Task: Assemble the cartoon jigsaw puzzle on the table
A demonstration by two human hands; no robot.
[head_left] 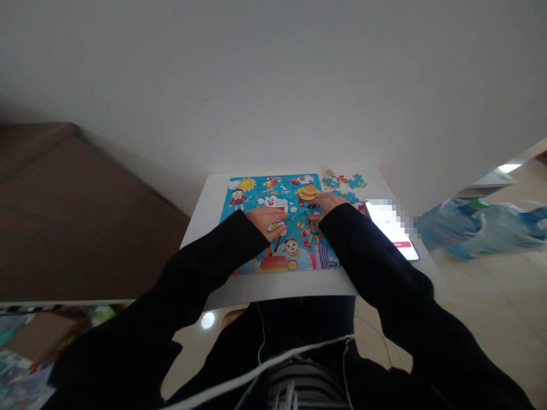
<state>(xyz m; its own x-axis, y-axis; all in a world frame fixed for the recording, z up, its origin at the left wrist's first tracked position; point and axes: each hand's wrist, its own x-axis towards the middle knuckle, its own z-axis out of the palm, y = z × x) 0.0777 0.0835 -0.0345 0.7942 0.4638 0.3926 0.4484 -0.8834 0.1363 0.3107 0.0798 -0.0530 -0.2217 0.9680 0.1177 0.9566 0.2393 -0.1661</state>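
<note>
A colourful jigsaw puzzle [280, 263] with cartoon figures on blue lies on a small white table. My left hand [265, 220] rests over its middle, fingers stretched out and apart, covering part of the central blue-and-white figure. On the puzzle's right side, my right hand [325, 206] has thumb and index finger bent around a small blue puzzle piece [315, 210], which the fingers partly hide. Several loose puzzle pieces [356, 181] lie beyond the puzzle's right edge, some close to my right hand.
A lit phone [394, 230] lies at the right of the white table [273, 290], beside my right forearm. A pale wall stands behind the table. Brown furniture [94, 228] is on the left. Large plastic water bottles [491, 228] are on the floor at right. A white cable [256, 370] crosses my lap.
</note>
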